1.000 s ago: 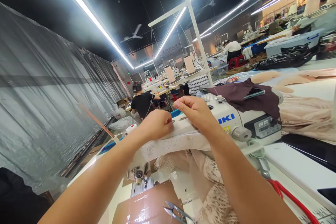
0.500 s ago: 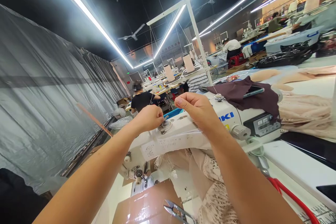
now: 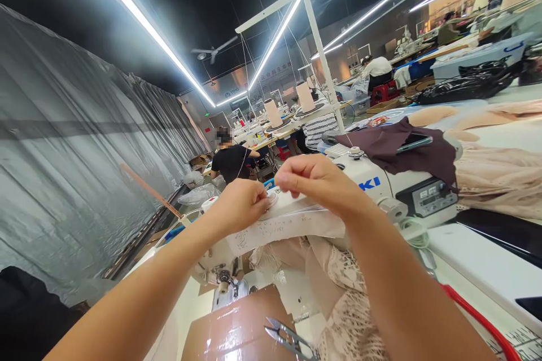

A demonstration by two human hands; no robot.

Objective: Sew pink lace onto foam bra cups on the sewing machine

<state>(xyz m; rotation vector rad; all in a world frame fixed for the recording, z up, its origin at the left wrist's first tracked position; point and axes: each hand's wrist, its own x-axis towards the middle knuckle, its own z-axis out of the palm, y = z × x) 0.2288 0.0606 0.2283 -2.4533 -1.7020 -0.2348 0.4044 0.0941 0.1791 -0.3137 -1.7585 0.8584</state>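
Observation:
My left hand (image 3: 243, 203) is closed in a pinch above the sewing machine's arm (image 3: 292, 203). A fine thread (image 3: 243, 164) rises from it toward the thread stand (image 3: 271, 10). Just to its right, my right hand (image 3: 311, 179) is also pinched, fingertips facing the left hand; anything between them is too small to make out. Below the hands, a paper strip with handwriting (image 3: 288, 227) runs along the machine. The needle area (image 3: 226, 282) is lower left.
Thread snips (image 3: 288, 338) lie on a brown board (image 3: 237, 321) at the front. Beige lace fabric (image 3: 351, 304) is bunched beside it. A dark cloth (image 3: 393, 149) and a phone (image 3: 415, 144) rest on the machine's right end. A co-worker in black (image 3: 231, 158) sits ahead.
My two hands have come slightly lower and closer together over the machine's arm. Both stay pinched. The view has shifted a little.

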